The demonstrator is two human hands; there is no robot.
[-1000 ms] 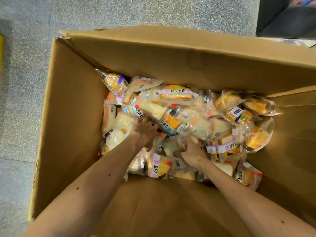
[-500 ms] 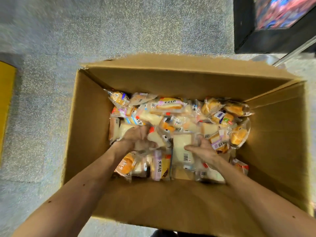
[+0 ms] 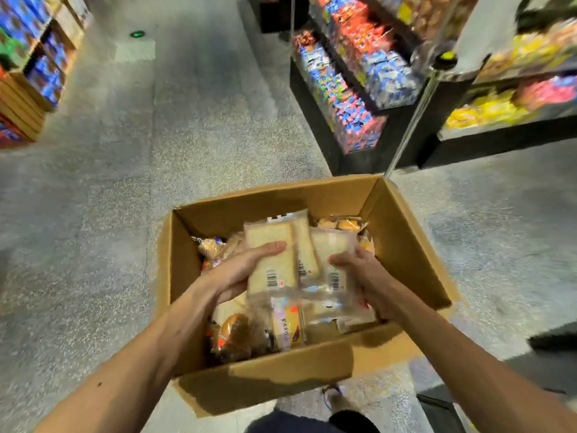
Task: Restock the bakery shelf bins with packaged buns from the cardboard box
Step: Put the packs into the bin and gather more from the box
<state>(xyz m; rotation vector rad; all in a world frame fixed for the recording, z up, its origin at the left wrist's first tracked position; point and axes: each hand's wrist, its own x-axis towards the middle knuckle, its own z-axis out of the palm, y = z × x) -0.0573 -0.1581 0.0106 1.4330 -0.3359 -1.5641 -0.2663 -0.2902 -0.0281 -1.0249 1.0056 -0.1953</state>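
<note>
**Bundle of buns held over the box, carry to shelf is next**

Step in hand: pick-up from the box, looks near done. Your left hand [image 3: 237, 273] and right hand [image 3: 365, 273] hold one bundle of buns [image 3: 268, 232] between them. It is several flat clear packets, barcodes facing you. Left fingers [image 3: 268, 246] wrap over the bundle's left edge and are clamped on it. Right fingers [image 3: 340, 260] clamp the right edge, partly hidden behind the film.

The bundle sits above the open box [image 3: 402, 245], over more loose packets [image 3: 234, 332] lying inside. I can't tell if its bottom touches them. The box is on the floor [image 3: 156, 182].

Shelves [image 3: 352, 98] stand far right, well apart from the box and badly blurred. I can't pick out a bakery bin.

Next move, my guess: clear the box rim, turn to the bin, and keep both hands squeezing inward. The film is slick and the packets are only stacked, so the middle ones could slide out. A lower packet hangs loose under the bundle; watch that one.
</note>
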